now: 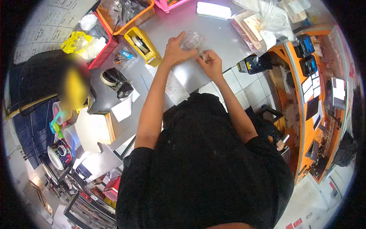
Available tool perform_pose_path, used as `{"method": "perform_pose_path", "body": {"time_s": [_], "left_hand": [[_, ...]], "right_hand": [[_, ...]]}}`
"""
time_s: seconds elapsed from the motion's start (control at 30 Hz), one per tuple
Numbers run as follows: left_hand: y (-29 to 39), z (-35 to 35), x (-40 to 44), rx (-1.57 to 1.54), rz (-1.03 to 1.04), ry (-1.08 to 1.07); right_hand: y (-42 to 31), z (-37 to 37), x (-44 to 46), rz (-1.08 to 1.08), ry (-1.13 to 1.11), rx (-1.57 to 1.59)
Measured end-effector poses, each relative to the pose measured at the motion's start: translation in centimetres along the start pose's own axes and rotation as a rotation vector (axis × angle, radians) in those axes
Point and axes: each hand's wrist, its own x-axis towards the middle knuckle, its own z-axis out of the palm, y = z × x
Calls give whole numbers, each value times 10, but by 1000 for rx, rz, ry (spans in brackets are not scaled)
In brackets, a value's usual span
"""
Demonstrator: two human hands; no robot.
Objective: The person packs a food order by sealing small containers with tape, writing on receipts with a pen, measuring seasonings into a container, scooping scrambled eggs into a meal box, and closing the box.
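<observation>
Clear plastic pkg at 12 o'clock over tabletop, yellow tape dispenser at its 9. L hand gripping pkg's side; R hand apparently pinching plastic at its approx. 5. Prob. light, w/ soft, slick film; contents unclear, maybe crushable. Best held w/ palm round sides, min. squeeze.

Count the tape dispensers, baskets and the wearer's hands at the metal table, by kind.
Tape dispensers: 2 (yellow dispenser, black dispenser)
Baskets: 3 (orange basket, red basket, pink basket)
Hands: 2 (left hand, right hand), on clear plastic
Total: 7
</observation>
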Motion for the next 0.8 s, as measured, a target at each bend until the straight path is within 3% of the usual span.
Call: {"method": "perform_pose_path", "body": {"time_s": [0.07, 0.27, 0.37, 0.57, 0.7, 0.8], "left_hand": [[2, -4, 0, 1, 10, 0], [-8, 3, -3, 19, 79, 25], [-14, 4, -3, 23, 110, 40], [9, 4, -32, 159, 125, 89], [19, -4, -83, 231, 195, 200], [37, -37, -141, 175, 37, 229]], "right_hand": [[2, 1, -8, 192, -28, 142], [-22, -5, 4, 246, -18, 225], [-30, -16, 4, 391, -77, 308], [-57, -40, -5, 492, -211, 181], [-101, -53, -7, 578, -393, 54], [-123, -52, -7, 639, -676, 106]]}}
